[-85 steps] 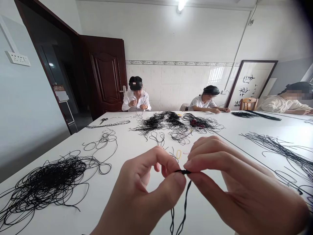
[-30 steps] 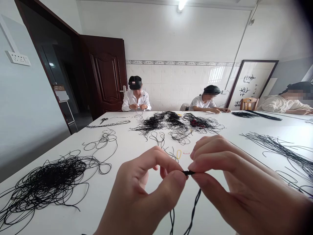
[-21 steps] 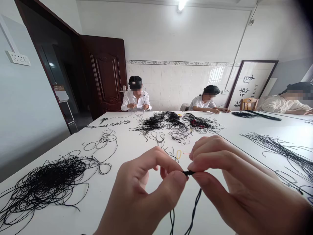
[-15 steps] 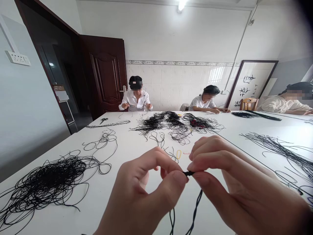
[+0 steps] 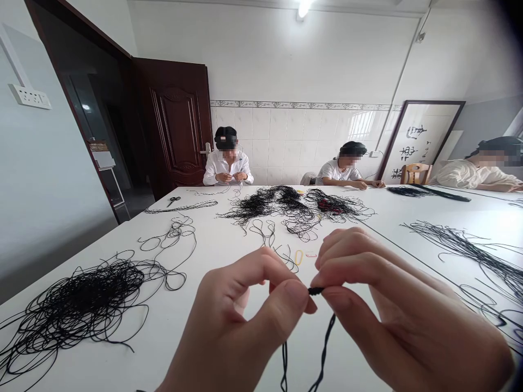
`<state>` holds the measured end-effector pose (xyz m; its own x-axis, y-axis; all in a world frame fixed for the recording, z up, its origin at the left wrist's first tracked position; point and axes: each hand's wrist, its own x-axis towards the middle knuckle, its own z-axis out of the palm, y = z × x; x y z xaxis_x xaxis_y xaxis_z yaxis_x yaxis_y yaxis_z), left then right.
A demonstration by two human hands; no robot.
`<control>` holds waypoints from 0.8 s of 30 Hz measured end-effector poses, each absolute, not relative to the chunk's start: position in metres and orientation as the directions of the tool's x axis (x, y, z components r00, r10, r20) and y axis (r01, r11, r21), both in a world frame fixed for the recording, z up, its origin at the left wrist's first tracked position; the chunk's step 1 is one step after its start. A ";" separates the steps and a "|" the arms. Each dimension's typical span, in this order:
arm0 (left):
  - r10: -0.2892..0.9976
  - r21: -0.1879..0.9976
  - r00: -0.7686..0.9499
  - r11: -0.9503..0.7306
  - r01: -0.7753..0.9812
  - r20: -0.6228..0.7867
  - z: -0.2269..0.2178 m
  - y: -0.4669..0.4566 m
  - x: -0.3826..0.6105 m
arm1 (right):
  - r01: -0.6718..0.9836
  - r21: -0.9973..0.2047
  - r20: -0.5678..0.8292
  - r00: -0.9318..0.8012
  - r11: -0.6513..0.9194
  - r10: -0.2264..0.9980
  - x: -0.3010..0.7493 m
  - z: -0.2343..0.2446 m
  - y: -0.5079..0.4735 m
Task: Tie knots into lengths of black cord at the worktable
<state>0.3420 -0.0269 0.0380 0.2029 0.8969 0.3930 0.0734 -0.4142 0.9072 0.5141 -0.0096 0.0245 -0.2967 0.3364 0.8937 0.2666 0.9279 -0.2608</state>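
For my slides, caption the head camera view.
Left hand and right hand pinch a twisted black cord over a white table, beside tangled black cord.

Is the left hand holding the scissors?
No, the left hand pinches a black cord with the right hand; the scissors lie on the table.

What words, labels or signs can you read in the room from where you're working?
Framed calligraphy: brush-written Chinese characters, too stylised and distorted to quote reliably.
Placard on a stand by the doorway: too small and blurred to read.
Nothing else legible shows.
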 end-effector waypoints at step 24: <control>0.874 0.881 0.190 -0.467 0.078 0.447 0.038 -0.025 0.341 | 0.267 -0.294 0.917 -0.192 0.918 0.350 0.507 0.023 -0.013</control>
